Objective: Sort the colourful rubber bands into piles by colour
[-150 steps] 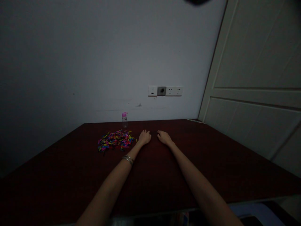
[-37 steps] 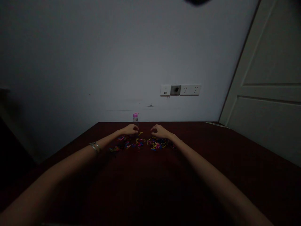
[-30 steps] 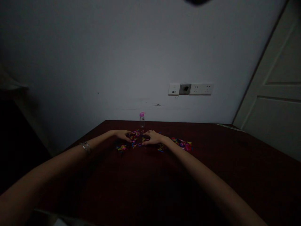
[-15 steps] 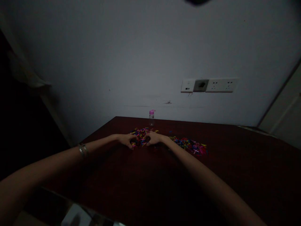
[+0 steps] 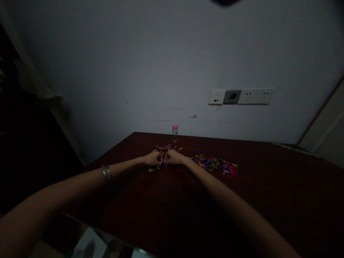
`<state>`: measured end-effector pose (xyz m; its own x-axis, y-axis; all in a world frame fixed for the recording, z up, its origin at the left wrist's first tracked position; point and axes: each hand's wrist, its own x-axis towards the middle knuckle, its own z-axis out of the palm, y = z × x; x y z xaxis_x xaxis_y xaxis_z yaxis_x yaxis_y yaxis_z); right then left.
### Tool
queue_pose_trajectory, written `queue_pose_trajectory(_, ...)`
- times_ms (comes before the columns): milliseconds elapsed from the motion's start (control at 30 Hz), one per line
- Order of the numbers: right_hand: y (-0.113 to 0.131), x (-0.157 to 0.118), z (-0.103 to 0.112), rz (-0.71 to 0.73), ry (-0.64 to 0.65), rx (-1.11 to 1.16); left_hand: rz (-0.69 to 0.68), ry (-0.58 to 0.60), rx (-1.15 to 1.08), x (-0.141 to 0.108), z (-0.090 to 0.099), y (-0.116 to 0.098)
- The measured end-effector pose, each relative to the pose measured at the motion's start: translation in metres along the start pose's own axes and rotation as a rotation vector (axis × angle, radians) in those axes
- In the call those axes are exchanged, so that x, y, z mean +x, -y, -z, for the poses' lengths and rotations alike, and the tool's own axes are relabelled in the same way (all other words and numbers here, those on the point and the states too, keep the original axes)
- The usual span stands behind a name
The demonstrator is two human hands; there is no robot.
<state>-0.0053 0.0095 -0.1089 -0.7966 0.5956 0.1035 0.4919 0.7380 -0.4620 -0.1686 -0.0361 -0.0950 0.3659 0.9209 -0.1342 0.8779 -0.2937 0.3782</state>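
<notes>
A heap of small colourful loops [image 5: 164, 147], too small to tell whether paper clips or rubber bands, lies on the dark red table. My left hand [image 5: 153, 158], with bracelets on its wrist, is at the left side of this heap with its fingers curled in. From the right, my right hand [image 5: 173, 157] meets it, its fingers likewise bent inward. Some blue and pink loops show between the fingertips, and the hands hide the middle of the heap. Just behind stands a clear bottle [image 5: 175, 135] with a pink lid.
Right of my right forearm a second pile of colourful loops [image 5: 216, 165] spreads over the table [image 5: 150, 200]. Sockets and a switch plate [image 5: 240, 97] sit on the wall [image 5: 161, 64] behind. White items [image 5: 90, 243] lie below the table's front edge.
Both hands have drawn closer together over the heap and their fingers have curled in from a wider spread. A few yellow loops now show below the left hand. The view has shifted slightly.
</notes>
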Motion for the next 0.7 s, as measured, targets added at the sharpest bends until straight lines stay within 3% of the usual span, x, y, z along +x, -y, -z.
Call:
queue_pose_trajectory(200,-0.019,-0.016,0.015,-0.059,-0.097,0.081,0.007,-0.125,-0.102,0.023,-0.004,-0.021)
queue_pose_trajectory(400,-0.054,-0.060,0.073,-0.179,-0.239,0.224,-0.144,-0.283,-0.339,0.073,-0.005,-0.071)
queue_pose_trajectory(567,-0.075,-0.107,0.125,-0.284,-0.225,0.257,-0.346,-0.157,-0.563,0.105,-0.007,-0.120)
queue_pose_trajectory(700,-0.084,-0.134,0.145,-0.414,-0.156,0.101,-0.489,0.004,-0.616,0.109,-0.006,-0.140)
